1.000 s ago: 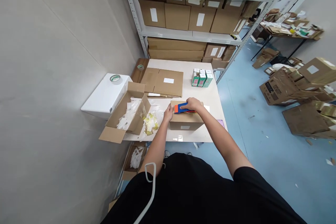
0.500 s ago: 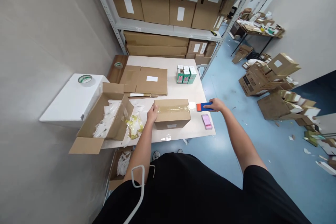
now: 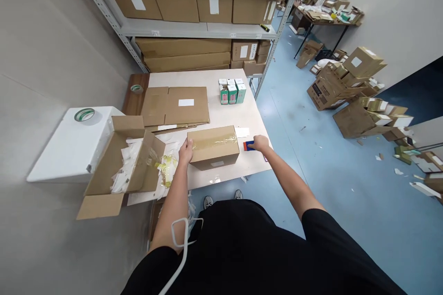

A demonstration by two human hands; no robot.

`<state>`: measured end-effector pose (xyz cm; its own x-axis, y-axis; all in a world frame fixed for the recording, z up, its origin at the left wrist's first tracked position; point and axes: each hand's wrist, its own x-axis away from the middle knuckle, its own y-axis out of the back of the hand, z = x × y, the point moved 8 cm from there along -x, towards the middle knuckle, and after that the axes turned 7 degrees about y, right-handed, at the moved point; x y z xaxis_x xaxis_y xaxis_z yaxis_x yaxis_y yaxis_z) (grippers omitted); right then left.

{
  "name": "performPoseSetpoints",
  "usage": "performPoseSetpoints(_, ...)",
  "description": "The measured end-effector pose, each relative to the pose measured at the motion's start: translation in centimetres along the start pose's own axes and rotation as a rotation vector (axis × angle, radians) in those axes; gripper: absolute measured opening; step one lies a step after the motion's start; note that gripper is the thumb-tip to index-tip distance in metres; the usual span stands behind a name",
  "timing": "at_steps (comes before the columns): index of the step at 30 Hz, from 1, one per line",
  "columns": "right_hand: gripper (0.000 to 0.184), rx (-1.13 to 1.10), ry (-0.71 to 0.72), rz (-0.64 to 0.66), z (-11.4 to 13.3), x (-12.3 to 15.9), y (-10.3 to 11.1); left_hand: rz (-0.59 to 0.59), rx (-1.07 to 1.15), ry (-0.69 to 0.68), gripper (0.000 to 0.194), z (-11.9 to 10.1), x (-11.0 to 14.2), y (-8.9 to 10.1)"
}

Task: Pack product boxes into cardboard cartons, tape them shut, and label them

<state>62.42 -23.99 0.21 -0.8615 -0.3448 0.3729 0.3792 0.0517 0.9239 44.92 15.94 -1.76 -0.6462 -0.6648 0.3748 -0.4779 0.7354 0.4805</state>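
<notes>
A closed cardboard box (image 3: 216, 140) stands on the white table, a strip of shiny clear tape running along its top. My left hand (image 3: 186, 152) grips its left end, with the thumb near the top edge. To the right of the box, my right hand (image 3: 260, 142) is closed around a flat blue tool with an orange end (image 3: 248, 145), held low at the table. The exact kind of tool does not show. A white slip (image 3: 242, 132) lies just beyond it. My right hand and wrist mostly hide a small pink item (image 3: 266, 159).
Flattened cardboard (image 3: 187, 110) and several green-and-white small boxes (image 3: 231, 92) lie at the back. An open carton (image 3: 100, 184) of white packing material stands left, beside a white cabinet (image 3: 65, 147) with a tape roll (image 3: 84, 114). A loaded shelf (image 3: 194, 30) rises behind.
My right hand has brought the blue tool down, left and closer to the table, covering most of the pink item. My left hand stays on the box. The view has shifted rightward.
</notes>
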Motion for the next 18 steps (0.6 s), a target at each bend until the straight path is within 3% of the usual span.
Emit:
performPoseSetpoints(7, 0.041, -0.289, -0.194, -0.086, -1.1, 2.9, -11.2, -0.049, 0.019, -0.028, 0.052, 0.0, -0.1, 0.2)
performPoseSetpoints(12, 0.047, -0.501, -0.298, 0.047, -1.2, 3.0, -16.4, -0.054, 0.006, -0.04, 0.052, 0.0, 0.2, 0.4)
performPoseSetpoints(15, 0.048, -0.591, -0.271, 0.056, -0.6, 2.6, -16.0, -0.041, 0.014, -0.057, 0.051, -0.3, 0.4, 0.4)
performPoseSetpoints(18, 0.05, -0.808, -0.127, -0.181, 1.4, 2.1, -11.7, -0.041, 0.009, -0.058, 0.051, -0.5, 0.5, 0.4)
